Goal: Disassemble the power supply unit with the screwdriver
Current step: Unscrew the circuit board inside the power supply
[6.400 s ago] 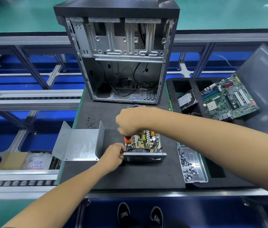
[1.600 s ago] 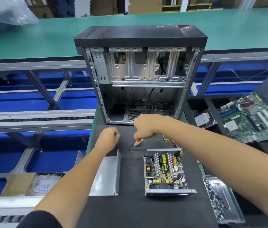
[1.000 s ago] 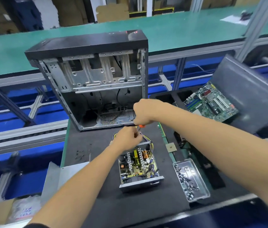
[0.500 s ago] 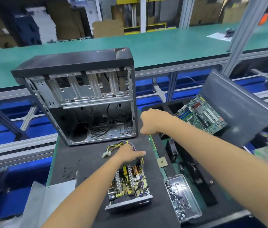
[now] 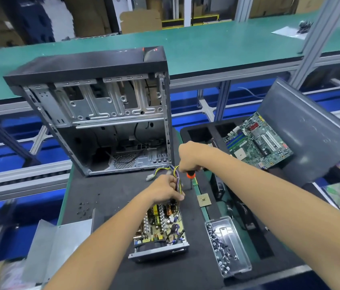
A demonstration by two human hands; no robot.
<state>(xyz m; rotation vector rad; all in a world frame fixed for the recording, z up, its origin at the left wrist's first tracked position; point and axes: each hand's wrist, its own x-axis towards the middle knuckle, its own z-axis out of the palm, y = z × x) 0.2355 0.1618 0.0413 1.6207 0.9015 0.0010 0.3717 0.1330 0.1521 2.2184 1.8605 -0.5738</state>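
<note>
Head camera looks down at a black mat [image 5: 110, 191] where the power supply unit [image 5: 160, 229] sits with its lid off, just in front of the empty computer case [image 5: 102, 114]. You can see its yellow-green board full of little parts, and a shiny metal front edge. The far end of the unit is hidden under the left hand [image 5: 166, 190], whose fingers are curled around a bunch of colored wires [image 5: 175, 174] coming out of it. The right hand [image 5: 190, 156] is closed in a fist around the screwdriver [image 5: 190, 176]; only the orange bit of the handle peeks out, and the thin tip is hard to see, maybe pointing down at the mat. A clear tray of screws [image 5: 227, 248] lies to the right of the unit. A bent metal cover [image 5: 60, 243] on the left is blurry and cut off.
</note>
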